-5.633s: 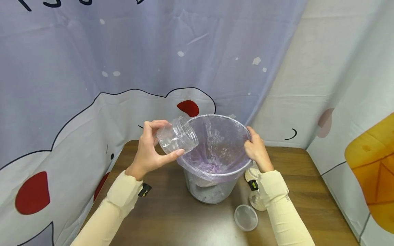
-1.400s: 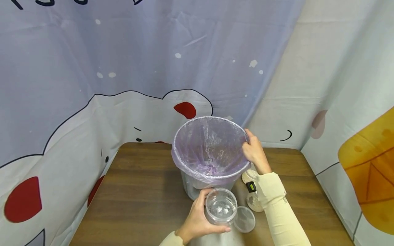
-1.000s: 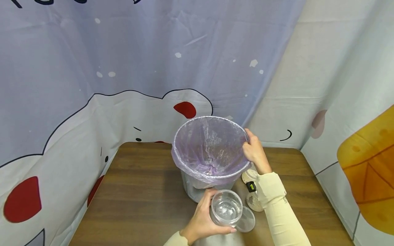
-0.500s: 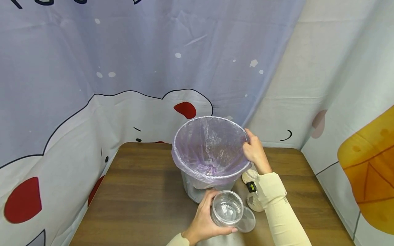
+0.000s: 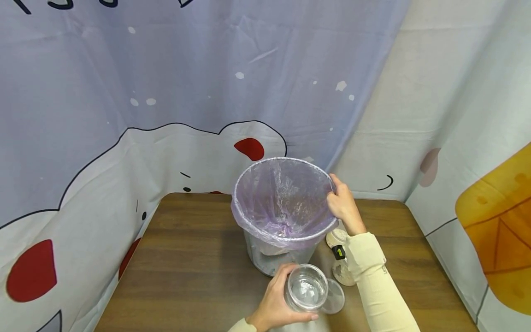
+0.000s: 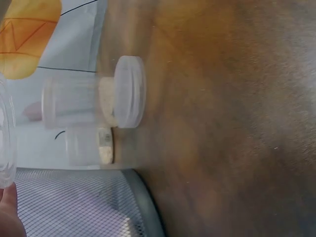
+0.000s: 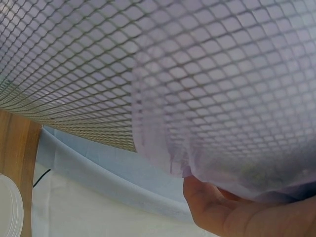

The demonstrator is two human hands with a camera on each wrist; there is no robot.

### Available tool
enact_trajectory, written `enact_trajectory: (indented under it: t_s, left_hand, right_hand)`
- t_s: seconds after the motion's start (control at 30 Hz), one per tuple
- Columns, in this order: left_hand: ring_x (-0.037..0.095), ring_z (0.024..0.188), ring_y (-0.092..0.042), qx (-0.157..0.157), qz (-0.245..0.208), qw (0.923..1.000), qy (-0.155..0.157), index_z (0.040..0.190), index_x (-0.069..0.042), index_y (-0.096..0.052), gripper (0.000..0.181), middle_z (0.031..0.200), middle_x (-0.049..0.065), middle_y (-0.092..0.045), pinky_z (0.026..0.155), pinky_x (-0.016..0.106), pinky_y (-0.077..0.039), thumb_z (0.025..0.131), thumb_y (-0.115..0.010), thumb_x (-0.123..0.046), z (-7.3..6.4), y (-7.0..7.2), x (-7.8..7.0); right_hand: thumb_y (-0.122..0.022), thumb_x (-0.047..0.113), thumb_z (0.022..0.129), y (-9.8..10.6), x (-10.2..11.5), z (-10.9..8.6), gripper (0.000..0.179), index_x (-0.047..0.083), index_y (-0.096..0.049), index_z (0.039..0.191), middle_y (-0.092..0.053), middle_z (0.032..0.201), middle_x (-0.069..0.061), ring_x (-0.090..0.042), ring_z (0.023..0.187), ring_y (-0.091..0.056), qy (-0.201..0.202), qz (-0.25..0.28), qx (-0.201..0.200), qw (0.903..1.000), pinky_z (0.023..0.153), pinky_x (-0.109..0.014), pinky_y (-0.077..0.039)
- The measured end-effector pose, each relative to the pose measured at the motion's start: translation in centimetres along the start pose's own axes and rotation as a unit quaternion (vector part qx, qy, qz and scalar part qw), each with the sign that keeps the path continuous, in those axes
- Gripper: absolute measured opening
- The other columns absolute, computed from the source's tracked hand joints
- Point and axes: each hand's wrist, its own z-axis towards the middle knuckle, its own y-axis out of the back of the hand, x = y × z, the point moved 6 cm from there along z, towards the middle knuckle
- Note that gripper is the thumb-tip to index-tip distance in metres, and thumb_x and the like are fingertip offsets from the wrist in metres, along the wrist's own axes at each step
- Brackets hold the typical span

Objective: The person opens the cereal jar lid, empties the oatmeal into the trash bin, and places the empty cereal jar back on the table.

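Note:
My left hand point(image 5: 275, 302) holds a clear plastic jar point(image 5: 307, 288) with its mouth up, in front of the bin. The fingers wrap its left side and the thumb lies along the near side. Only an edge of this jar point(image 6: 6, 138) shows in the left wrist view. My right hand point(image 5: 344, 203) grips the right rim of a grey mesh waste bin point(image 5: 265, 263) lined with a thin purple bag point(image 5: 286, 198). In the right wrist view, fingers point(image 7: 207, 205) press at the overhanging bag against the mesh. A round translucent lid point(image 5: 335, 299) lies just right of the held jar, partly covered by it.
Two clear jars with beige grainy contents, a nearer jar point(image 5: 342, 273) and a farther jar point(image 5: 336, 237), stand right of the bin, by my right forearm. The wooden table point(image 5: 186, 258) reaches back to printed curtains point(image 5: 207, 92).
Earlier my left hand held the jar tilted at the bin's left rim. It has brought the jar down to the front, mouth up, lately slightly nearer me. My right hand keeps the rim.

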Motion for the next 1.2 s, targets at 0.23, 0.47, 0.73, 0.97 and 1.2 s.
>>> enact_trajectory:
  t_s: [0.23,0.47,0.73,0.97,1.2]
  left_hand:
    - [0.013,0.109,-0.05,-0.013,0.018,0.9987,-0.047,0.13,-0.012,-0.042,0.1,0.122,-0.002,-0.049,0.094,0.031,-0.044,0.048,-0.086,-0.049,-0.7,-0.5,0.3]
    - [0.013,0.11,-0.05,-0.009,0.034,0.9987,-0.038,0.13,-0.012,-0.043,0.1,0.122,-0.004,-0.05,0.094,0.032,-0.044,0.048,-0.085,-0.052,-1.5,-0.8,1.3]
    - [0.015,0.105,-0.053,0.021,0.01,0.9989,-0.04,0.129,-0.007,-0.042,0.097,0.12,0.001,-0.05,0.092,0.031,-0.046,0.051,-0.087,-0.042,-2.4,-1.5,2.3]
    - [0.014,0.105,-0.053,0.044,-0.002,0.999,-0.011,0.13,-0.009,-0.04,0.097,0.121,-0.001,-0.048,0.092,0.032,-0.045,0.05,-0.088,-0.036,-3.1,-2.0,3.0]
    - [0.015,0.104,-0.053,0.045,-0.007,0.9989,-0.011,0.129,-0.01,-0.04,0.097,0.12,0.0,-0.049,0.092,0.032,-0.045,0.049,-0.089,-0.033,-3.5,-2.1,3.5]
  right_hand:
    - [-0.036,-0.002,0.077,0.0,-0.1,-0.1,0.065,-0.003,-0.028,0.141,-0.035,0.139,-0.026,-0.039,0.129,-0.031,-0.007,0.004,0.002,1.0,0.108,-0.047,-0.024]
    - [-0.036,-0.001,0.078,0.0,-0.2,0.0,0.064,-0.003,-0.026,0.141,-0.032,0.141,-0.026,-0.039,0.131,-0.029,-0.012,0.004,0.007,0.9999,0.109,-0.046,-0.022]
    - [-0.035,-0.003,0.078,-0.1,-0.2,0.1,0.063,-0.005,-0.027,0.14,-0.032,0.141,-0.027,-0.039,0.131,-0.028,-0.009,0.003,0.006,0.9999,0.109,-0.046,-0.021]
    - [-0.036,-0.003,0.078,0.0,-0.1,0.1,0.063,-0.006,-0.027,0.14,-0.032,0.141,-0.027,-0.039,0.131,-0.028,-0.007,0.007,0.004,0.9999,0.11,-0.046,-0.021]
    - [-0.036,-0.004,0.078,-0.1,-0.2,0.1,0.063,-0.005,-0.028,0.14,-0.032,0.141,-0.026,-0.038,0.131,-0.028,-0.005,0.014,0.002,0.9999,0.11,-0.045,-0.021]
